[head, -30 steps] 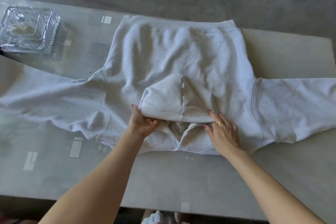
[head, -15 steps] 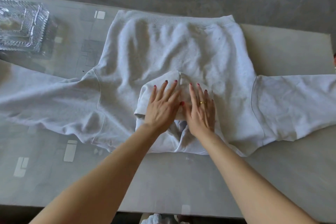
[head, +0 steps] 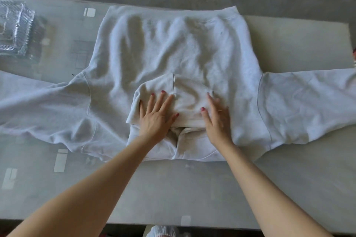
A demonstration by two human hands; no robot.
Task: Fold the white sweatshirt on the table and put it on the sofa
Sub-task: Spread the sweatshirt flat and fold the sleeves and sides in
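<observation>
Head view. Step in hand, as judged: flattening the hood where it is folded down onto the back of the sweatshirt, before the sleeves are brought in.

To do this well:
- Keep both palms flat and press from the hood's centre seam outward, so trapped air and creases leave at the sides.
- Keep the hood's folded near edge straight and square to the body; a skewed hood will likely make a lump in later folds.
- Do not drag the body cloth; it already shows ripples toward the far hem.

The left hand lies flat on the left half of the hood, fingers spread and gripping nothing. The right hand lies on the right half, fingers extended and slightly blurred, also gripping nothing.

The sweatshirt is white, soft, thick-looking, spread flat on the desk, neck end nearest the person, ribbed hem at the far side. Both sleeves lie out to left and right. The sofa is not in view.

A clear plastic box stands at the far left, apart from the garment.
</observation>
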